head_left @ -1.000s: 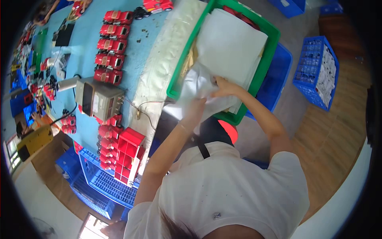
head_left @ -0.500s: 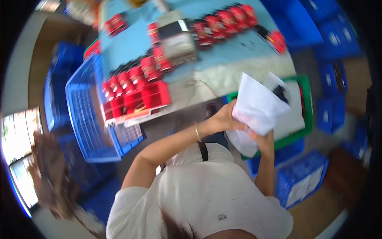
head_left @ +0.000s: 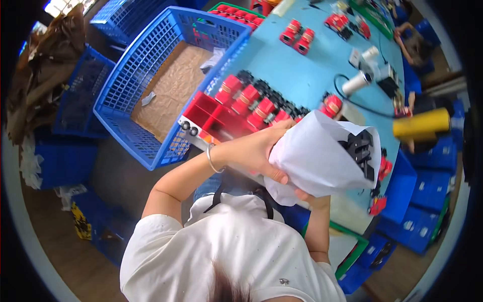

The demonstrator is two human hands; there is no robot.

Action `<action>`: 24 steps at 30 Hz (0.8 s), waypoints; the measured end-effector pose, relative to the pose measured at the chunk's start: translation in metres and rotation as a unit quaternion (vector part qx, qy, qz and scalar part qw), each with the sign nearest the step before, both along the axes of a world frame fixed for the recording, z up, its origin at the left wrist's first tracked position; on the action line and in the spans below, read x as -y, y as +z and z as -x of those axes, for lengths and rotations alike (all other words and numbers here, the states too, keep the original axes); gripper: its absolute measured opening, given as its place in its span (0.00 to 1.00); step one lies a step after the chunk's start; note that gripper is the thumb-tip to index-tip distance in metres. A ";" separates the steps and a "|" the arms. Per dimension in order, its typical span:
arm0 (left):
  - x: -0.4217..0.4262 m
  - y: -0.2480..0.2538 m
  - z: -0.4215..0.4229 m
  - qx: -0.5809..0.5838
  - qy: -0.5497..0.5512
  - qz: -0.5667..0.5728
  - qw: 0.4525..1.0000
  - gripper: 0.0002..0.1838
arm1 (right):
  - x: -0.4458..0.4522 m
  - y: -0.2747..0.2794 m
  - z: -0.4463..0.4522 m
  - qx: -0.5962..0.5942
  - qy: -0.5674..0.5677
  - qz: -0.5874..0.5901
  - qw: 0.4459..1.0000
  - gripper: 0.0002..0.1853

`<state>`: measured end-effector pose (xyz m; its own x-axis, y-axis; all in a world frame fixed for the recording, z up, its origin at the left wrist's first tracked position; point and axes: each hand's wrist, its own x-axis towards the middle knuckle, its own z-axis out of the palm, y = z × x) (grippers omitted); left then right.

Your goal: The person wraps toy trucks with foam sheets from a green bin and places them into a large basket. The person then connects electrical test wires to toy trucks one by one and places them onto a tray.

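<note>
A white paper wrapping [head_left: 307,156] is held in front of my body, over the near edge of the table. Out of its open right end shows a black plastic part [head_left: 361,153]; whatever else lies inside is hidden by the paper. My left hand [head_left: 261,153], with a bangle at the wrist, is closed on the wrapping's left side, thumb on top. From below, my right hand [head_left: 313,200] grips the lower edge, most of its fingers covered by the paper. Just beyond my left hand stand several red toy truck pieces [head_left: 245,100] beside a red compartment tray [head_left: 216,116].
A large blue basket [head_left: 113,80] lined with brown paper stands left of the blue table [head_left: 282,65]. White cylindrical device [head_left: 357,83] and cable lie on the table. Blue bins [head_left: 422,186] line the right. Other people work at the far right, near a yellow object [head_left: 421,125].
My view has turned leftward, so the basket now appears larger and nearer. Both hands still hold the paper wrapping, whose open end now shows more of the black part.
</note>
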<state>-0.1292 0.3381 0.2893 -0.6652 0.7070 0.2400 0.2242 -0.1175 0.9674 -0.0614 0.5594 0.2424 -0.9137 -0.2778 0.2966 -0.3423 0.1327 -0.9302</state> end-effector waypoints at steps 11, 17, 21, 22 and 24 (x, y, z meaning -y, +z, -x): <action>0.184 -0.145 0.204 0.311 0.386 -0.276 0.823 0.38 | 0.283 -0.077 0.293 0.269 -0.097 0.171 0.943 0.41; 0.277 -0.271 0.289 0.355 0.533 -0.305 0.705 0.29 | 0.406 -0.189 0.401 0.297 0.010 0.029 0.954 0.38; 0.336 -0.397 0.304 0.388 0.590 -0.255 0.661 0.26 | 0.381 -0.239 0.411 0.041 -0.050 -0.217 0.974 0.35; 0.349 -0.440 0.299 0.399 0.610 -0.199 0.655 0.24 | 0.363 -0.226 0.413 0.082 -0.052 -0.193 0.977 0.34; 0.364 -0.513 0.289 0.414 0.622 -0.142 0.649 0.23 | 0.312 -0.184 0.412 0.093 -0.081 -0.263 0.957 0.34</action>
<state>-0.4183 -0.0259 -0.2233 -0.6635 -0.4960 -0.5602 -0.2666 -0.5428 0.7964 -0.4733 0.2474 0.0580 -0.9808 -0.1940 -0.0168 -0.1130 0.6373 -0.7623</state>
